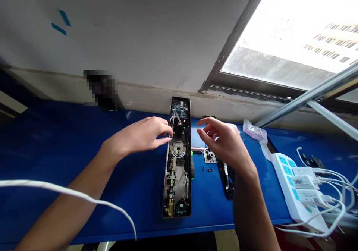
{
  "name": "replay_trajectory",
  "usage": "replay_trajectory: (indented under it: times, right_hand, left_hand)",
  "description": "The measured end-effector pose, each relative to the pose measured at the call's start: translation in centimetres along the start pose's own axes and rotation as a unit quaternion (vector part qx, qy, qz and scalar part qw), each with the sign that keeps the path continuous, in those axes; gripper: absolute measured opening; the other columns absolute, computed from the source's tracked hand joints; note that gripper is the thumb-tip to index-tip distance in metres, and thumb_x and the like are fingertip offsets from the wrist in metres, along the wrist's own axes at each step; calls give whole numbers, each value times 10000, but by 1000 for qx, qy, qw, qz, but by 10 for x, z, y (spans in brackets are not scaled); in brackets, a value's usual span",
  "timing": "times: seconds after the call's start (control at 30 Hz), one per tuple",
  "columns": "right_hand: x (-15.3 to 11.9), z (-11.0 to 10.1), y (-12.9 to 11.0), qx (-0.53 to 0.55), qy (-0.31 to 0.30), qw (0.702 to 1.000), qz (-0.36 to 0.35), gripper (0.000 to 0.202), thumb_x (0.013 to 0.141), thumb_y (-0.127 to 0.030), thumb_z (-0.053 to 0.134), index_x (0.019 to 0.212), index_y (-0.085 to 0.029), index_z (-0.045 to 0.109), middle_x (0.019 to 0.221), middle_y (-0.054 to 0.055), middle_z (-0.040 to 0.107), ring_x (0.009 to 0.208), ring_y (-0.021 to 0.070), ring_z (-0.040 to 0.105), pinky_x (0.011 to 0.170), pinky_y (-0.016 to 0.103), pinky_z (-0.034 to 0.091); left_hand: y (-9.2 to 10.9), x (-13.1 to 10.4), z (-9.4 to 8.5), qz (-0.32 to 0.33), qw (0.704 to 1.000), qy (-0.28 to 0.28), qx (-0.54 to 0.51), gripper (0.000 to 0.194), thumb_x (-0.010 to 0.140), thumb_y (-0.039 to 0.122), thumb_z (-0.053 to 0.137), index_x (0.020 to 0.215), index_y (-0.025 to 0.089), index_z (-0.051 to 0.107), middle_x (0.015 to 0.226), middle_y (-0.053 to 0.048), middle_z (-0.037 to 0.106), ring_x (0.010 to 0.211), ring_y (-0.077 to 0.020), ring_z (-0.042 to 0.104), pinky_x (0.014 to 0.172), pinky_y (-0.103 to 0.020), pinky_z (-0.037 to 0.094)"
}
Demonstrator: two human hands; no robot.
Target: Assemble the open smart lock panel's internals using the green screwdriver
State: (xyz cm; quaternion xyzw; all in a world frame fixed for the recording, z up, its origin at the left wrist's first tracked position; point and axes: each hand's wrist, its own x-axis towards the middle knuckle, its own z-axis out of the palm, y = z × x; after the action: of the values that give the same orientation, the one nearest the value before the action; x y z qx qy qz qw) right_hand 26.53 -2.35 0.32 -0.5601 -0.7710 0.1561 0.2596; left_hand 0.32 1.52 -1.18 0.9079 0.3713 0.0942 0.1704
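A long, narrow black door-lock housing (188,184) lies open on the blue table, its inside facing up. Inside it are a blue circuit board (179,110), a round metal disc (178,149) and a brass cylinder part (170,205). At the housing's left edge is my left hand (151,132), thumb and forefinger curved with a small gap between the tips; whether they touch the edge is unclear. My right hand (219,137) hovers right of the housing, thumb and forefinger apart, holding nothing. Below it lie a small circuit board (209,156) and several small black screws (207,169).
A green-and-black handle (192,166) lies against the housing's right side. Under my right forearm is a black panel (228,191). Further right stand a white power strip (282,180) with plugged cables and a plastic bag (256,131). A white cable (84,195) crosses my left forearm.
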Motion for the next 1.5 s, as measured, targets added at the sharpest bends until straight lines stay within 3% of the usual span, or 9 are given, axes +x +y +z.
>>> replay_trajectory:
  times: [0.17,0.43,0.5,0.67,1.03,1.33,1.5]
  right_hand:
    - [23,-10,-11,-14,38,998,-54,133,945,-277,656,1060,-246,715,740,-55,700,609,66,557,626,219,469]
    - [36,5,-2,-32,-38,997,-53,183,941,-221,624,1084,-258,733,832,-32,733,655,93,583,638,252,457]
    - [38,10,2,-41,-42,997,-52,192,943,-208,610,1081,-250,737,861,-20,739,654,98,577,639,257,449]
    - [41,20,7,-58,-46,996,-44,152,924,-222,628,819,-221,739,773,-14,711,660,111,567,647,267,421]
    - [48,36,5,-41,-76,996,-20,117,902,-234,669,838,-225,766,728,10,748,629,132,622,626,265,413]
    - [46,36,5,-26,-42,997,-61,98,920,-247,651,890,-225,742,713,-18,691,620,111,569,617,254,405]
    - [48,52,2,-21,9,994,-106,159,954,-268,632,1068,-224,734,924,33,704,800,152,624,731,279,494]
  left_hand:
    - [-8,0,1,-9,1000,20,3,196,989,307,606,1053,248,782,992,-22,726,882,-189,678,758,-307,492]
    - [-6,9,11,-48,996,75,26,208,1012,296,577,1109,218,745,1078,-52,724,952,-220,697,837,-337,520]
    - [-6,11,14,-51,994,85,34,215,1014,295,574,1129,219,739,1096,-53,724,965,-226,702,847,-346,526]
    - [-8,15,20,-57,992,95,54,209,1018,305,567,1112,219,731,1093,-50,725,982,-237,701,857,-365,527]
    - [-6,17,22,-88,990,103,44,188,994,355,585,1042,212,696,1016,-50,725,912,-236,684,785,-341,496]
    - [-8,19,23,-104,986,133,-17,182,974,372,607,921,214,683,881,-25,725,778,-195,665,727,-306,471]
    - [-16,17,19,-111,981,145,-68,204,988,378,572,988,225,708,918,-18,749,812,-193,677,765,-304,484]
